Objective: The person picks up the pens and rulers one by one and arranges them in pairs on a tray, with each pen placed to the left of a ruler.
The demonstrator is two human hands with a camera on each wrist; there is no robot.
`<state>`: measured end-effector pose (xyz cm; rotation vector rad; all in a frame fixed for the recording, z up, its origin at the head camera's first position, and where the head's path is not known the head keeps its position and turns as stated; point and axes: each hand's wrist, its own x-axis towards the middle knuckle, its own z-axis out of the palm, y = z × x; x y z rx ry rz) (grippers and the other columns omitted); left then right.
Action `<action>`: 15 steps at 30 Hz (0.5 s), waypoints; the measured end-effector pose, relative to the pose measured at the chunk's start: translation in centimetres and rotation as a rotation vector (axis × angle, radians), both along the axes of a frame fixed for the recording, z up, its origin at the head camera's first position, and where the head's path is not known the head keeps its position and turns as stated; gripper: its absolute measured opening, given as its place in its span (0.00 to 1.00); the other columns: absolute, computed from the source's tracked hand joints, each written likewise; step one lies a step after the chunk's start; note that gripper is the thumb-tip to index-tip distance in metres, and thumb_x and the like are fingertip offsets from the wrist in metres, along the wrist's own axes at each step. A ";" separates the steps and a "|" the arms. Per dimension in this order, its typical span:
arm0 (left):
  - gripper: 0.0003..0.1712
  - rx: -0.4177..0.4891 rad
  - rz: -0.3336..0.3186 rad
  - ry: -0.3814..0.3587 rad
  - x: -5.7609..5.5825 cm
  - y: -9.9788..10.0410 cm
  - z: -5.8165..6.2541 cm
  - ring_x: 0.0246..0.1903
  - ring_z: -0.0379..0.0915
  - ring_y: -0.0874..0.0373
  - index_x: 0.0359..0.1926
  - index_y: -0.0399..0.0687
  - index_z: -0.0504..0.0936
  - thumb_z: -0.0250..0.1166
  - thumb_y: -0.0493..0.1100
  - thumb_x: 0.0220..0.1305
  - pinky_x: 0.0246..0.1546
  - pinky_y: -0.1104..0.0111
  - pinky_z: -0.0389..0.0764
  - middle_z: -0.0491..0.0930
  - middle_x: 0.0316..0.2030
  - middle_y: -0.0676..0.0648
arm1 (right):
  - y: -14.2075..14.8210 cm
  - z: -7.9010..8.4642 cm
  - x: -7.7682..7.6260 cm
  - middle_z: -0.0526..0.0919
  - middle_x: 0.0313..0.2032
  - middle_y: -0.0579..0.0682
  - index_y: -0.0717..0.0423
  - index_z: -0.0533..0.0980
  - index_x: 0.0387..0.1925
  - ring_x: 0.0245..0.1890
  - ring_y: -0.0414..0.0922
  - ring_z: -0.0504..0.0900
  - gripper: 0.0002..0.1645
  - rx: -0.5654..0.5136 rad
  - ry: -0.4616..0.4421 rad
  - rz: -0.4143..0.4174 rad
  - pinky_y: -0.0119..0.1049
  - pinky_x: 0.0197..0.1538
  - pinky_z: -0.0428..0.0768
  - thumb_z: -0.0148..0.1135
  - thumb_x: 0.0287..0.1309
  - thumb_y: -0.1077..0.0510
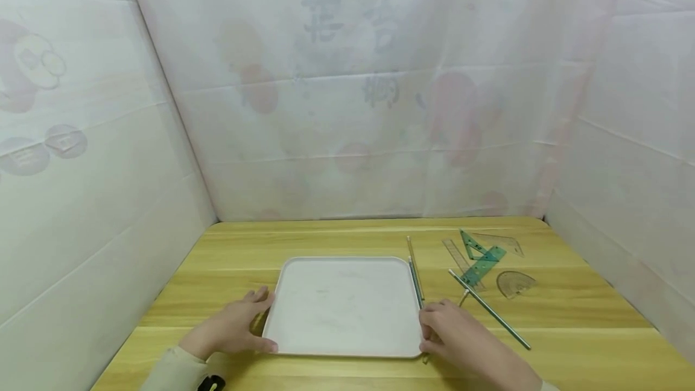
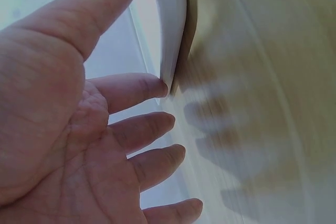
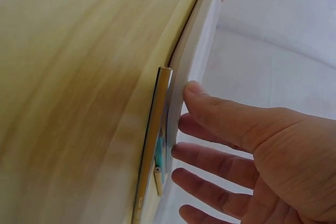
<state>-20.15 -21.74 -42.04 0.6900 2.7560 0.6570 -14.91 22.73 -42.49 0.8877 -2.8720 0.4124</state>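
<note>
A white rectangular tray (image 1: 342,306) with rounded corners lies on the table. My left hand (image 1: 236,324) is at its left side, with the thumb by the near left corner. In the left wrist view the index fingertip is right at the tray's rim (image 2: 173,30) and the other fingers stretch out loosely. At the near right corner is my right hand (image 1: 456,333). The right wrist view shows its thumb tip (image 3: 193,88) against the tray's side and its fingers extended along it. A green pencil (image 1: 415,282) and a thin pale pencil (image 1: 415,261) lie along the tray's right side.
Another green pencil (image 1: 491,311) lies aslant to the right. Behind it are a green ruler (image 1: 485,264), a green set square (image 1: 471,249), a clear ruler (image 1: 456,255), a clear set square (image 1: 507,242) and a protractor (image 1: 514,283). White printed sheets (image 1: 353,107) wall the wooden table.
</note>
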 end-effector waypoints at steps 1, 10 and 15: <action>0.61 0.001 -0.006 0.001 0.0 0.1 0.0 0.77 0.51 0.15 0.77 0.27 0.67 0.83 0.60 0.54 0.71 0.22 0.56 0.56 0.79 0.22 | 0.2 0.0 0.1 0.74 0.30 0.29 0.38 0.72 0.24 0.34 0.32 0.67 0.22 -0.005 -0.010 -0.006 0.31 0.36 0.70 0.81 0.58 0.53; 0.60 0.012 -0.010 -0.008 -0.2 0.0 -0.3 0.78 0.51 0.16 0.77 0.30 0.68 0.83 0.60 0.55 0.70 0.20 0.55 0.57 0.80 0.23 | 0.8 -0.1 0.3 0.74 0.30 0.28 0.35 0.74 0.27 0.33 0.29 0.68 0.18 -0.033 -0.033 0.002 0.32 0.37 0.70 0.79 0.62 0.49; 0.60 0.023 0.005 -0.021 -0.2 -0.1 -0.3 0.78 0.49 0.16 0.78 0.32 0.68 0.84 0.59 0.55 0.71 0.20 0.54 0.56 0.81 0.24 | 0.7 -0.2 0.2 0.77 0.31 0.28 0.35 0.76 0.29 0.34 0.30 0.73 0.16 -0.059 -0.050 0.016 0.32 0.36 0.74 0.78 0.63 0.51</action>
